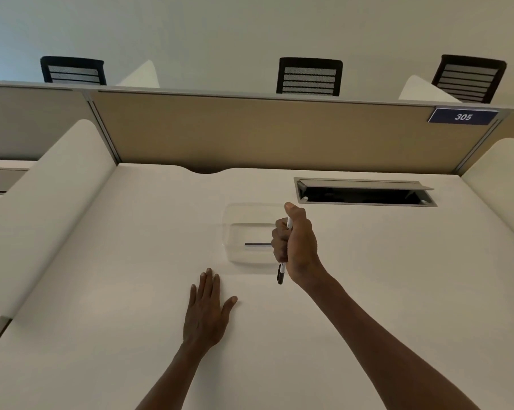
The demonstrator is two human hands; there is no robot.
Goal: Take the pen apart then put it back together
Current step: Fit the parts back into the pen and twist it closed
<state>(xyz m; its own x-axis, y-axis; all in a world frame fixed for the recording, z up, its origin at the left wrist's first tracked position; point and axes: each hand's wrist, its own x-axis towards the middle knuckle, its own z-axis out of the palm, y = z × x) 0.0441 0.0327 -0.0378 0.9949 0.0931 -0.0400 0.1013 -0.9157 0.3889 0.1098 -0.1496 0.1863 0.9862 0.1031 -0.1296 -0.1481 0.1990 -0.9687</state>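
My right hand [297, 247] is closed in a fist around a white pen [281, 273], held nearly upright above the desk. The pen's black cap end pokes out below the fist and a bit of white barrel shows near the thumb. My left hand [207, 309] lies flat on the white desk [102, 291], palm down, fingers spread, holding nothing. Just left of my right hand stands a clear plastic tray [238, 223] with a thin dark rod-like part [257, 244] lying inside; my fist hides the tray's right side.
An open cable hatch [365, 195] is set into the desk at the back right. A tan partition [264, 128] with a "305" sign [462, 116] closes off the back. White side dividers stand left and right. Black chair backs show beyond the partition.
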